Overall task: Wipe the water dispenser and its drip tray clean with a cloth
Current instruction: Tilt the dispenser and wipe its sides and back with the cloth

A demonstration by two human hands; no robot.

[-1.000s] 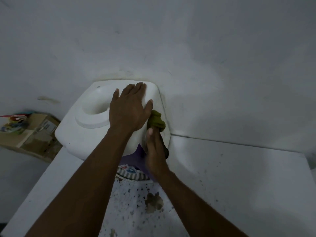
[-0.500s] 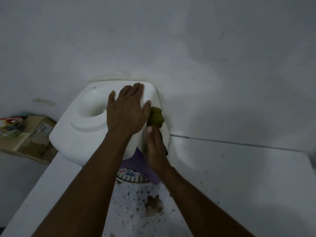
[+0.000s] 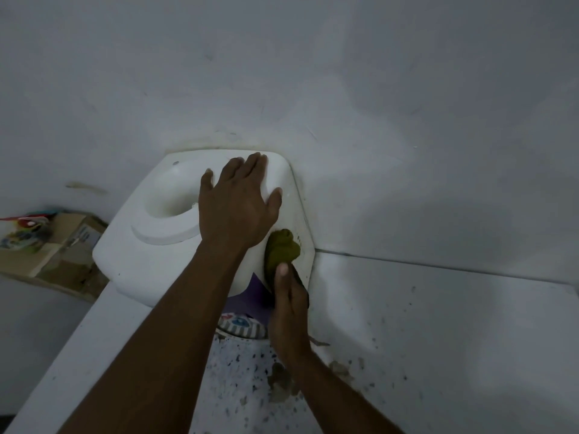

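left hand [image 3: 241, 208] lying flat, fingers straight, on the water dispenser [image 3: 147, 261] top, likely bracing it; right hand [image 3: 289, 311] gripping the green cloth [image 3: 282, 252], pressing it to the dispenser's right side; dispenser sitting at the counter [image 3: 438, 324] back edge against the wall; drip tray hidden

The water dispenser [image 3: 150, 264] stands on the counter [image 3: 438, 324] with its back against the wall [image 3: 344, 89]. The left hand [image 3: 238, 208] lies flat on the dispenser's top, just right of the round bottle well [image 3: 169, 211]. The cloth [image 3: 282, 252] sits against the dispenser's right front corner, below that hand's thumb. The right hand [image 3: 289, 311] holds the cloth from the near side. The counter stretches right of the dispenser to the wall. A cardboard box [image 3: 62, 245] lies left of the dispenser, beyond the counter's left edge.
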